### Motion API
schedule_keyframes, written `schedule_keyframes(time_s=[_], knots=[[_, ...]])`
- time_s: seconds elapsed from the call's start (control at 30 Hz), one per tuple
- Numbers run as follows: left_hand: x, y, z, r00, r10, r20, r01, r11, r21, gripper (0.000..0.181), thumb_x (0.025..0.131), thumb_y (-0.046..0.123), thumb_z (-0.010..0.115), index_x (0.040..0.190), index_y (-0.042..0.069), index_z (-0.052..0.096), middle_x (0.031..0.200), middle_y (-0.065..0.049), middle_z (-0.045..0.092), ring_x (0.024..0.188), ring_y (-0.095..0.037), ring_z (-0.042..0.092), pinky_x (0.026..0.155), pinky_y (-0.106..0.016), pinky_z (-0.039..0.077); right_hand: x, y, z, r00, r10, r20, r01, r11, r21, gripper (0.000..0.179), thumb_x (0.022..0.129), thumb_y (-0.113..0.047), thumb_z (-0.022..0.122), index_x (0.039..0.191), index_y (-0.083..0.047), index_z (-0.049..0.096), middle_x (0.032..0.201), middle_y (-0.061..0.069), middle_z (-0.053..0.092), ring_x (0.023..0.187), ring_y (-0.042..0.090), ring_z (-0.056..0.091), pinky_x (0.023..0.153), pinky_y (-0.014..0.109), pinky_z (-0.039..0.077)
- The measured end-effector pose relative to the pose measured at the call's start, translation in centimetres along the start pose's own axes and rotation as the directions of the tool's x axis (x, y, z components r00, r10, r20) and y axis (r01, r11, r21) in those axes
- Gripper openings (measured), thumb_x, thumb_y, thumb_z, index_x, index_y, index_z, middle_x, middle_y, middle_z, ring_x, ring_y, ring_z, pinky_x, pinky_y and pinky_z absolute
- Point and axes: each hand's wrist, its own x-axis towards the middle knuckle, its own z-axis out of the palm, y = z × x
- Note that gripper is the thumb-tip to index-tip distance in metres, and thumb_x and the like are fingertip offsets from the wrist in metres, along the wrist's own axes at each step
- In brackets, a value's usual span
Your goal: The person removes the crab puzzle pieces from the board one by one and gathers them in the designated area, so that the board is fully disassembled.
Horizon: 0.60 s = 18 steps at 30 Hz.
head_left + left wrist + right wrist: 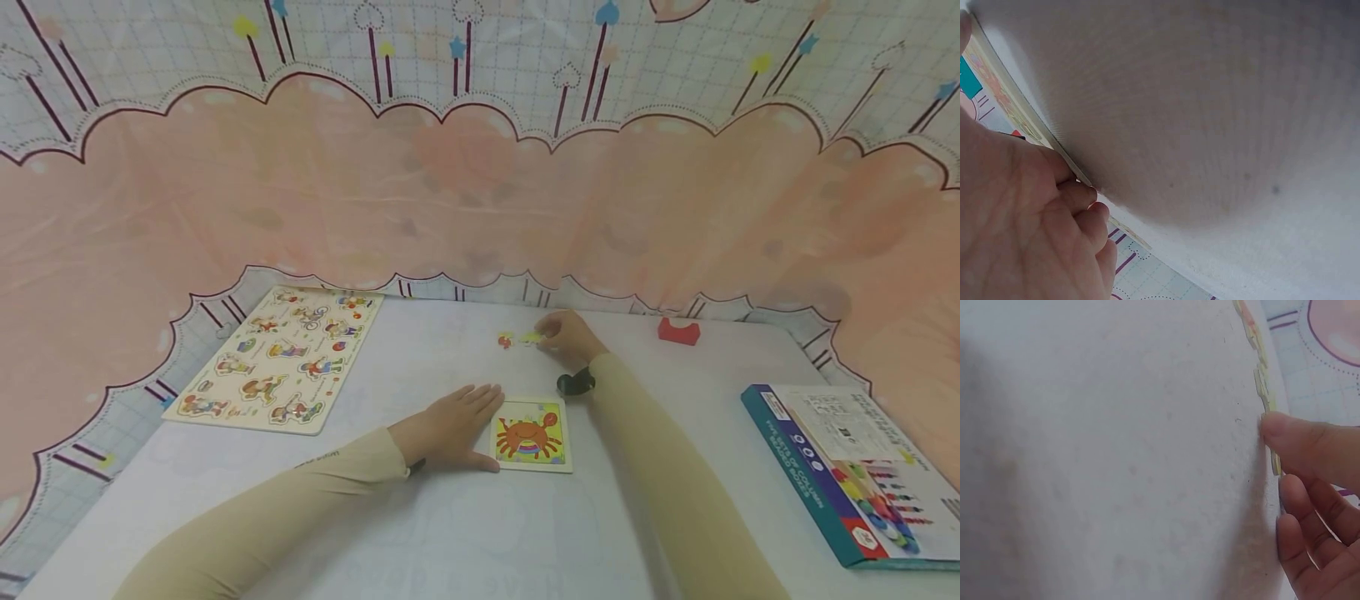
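Note:
A small square crab puzzle [530, 435] with a pale frame lies flat on the table. My left hand [457, 425] rests at its left side, fingers stretched along the upper left and thumb reaching toward the lower left corner. In the left wrist view, fingertips of my left hand [1035, 212] meet the puzzle's thin edge [1060, 150]. Farther back, my right hand [566, 335] pinches a small yellow-green puzzle piece [1275, 464] with the thumb and fingers, low at the tabletop. To its left lie more loose pieces, one of them red and yellow [505, 340].
A large picture puzzle board [281, 358] lies at the back left. At the back right sits a red notched block [678, 332]. A boxed bead set [832, 475] lies on the right. Patterned pink cloth [480, 208] hangs behind the white table [420, 533].

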Motion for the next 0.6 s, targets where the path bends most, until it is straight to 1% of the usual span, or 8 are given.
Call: schedule_keyframes(time_s=[0.37,0.53,0.6], knots=[[0.10,0.03,0.16,1.000,-0.001,0.002,0.001,1.000,0.012,0.100,0.080,0.073,0.048,0.151,0.009,0.017,0.159,-0.006,0.016,0.147,-0.020,0.015,0.121,-0.036,0.014,0.06,-0.18,0.12,1.000,-0.008,-0.010,0.008,1.000,-0.001,0.033,0.078,-0.006,0.071,0.110,-0.002,0.066,0.111,0.015,0.064,0.101,0.027,0.058,0.091,0.037,0.048],[0.15,-0.07,0.27,1.000,0.005,-0.002,-0.005,1.000,0.021,0.101,0.080,0.073,0.047,0.151,0.008,0.017,0.159,-0.007,0.016,0.147,-0.021,0.015,0.121,-0.036,0.014,0.01,0.08,0.03,1.000,-0.023,-0.008,0.023,1.000,0.001,0.036,0.078,-0.008,0.071,0.113,-0.003,0.064,0.112,0.015,0.064,0.102,0.027,0.058,0.093,0.038,0.049],[0.13,-0.13,0.32,1.000,0.007,-0.005,-0.007,1.000,0.028,0.101,0.081,0.074,0.046,0.151,0.008,0.017,0.159,-0.007,0.016,0.147,-0.021,0.015,0.121,-0.036,0.014,0.00,0.36,-0.12,0.999,-0.052,-0.009,0.052,0.999,-0.001,0.039,0.078,-0.009,0.072,0.115,-0.003,0.063,0.113,0.015,0.065,0.103,0.028,0.059,0.093,0.039,0.049]])
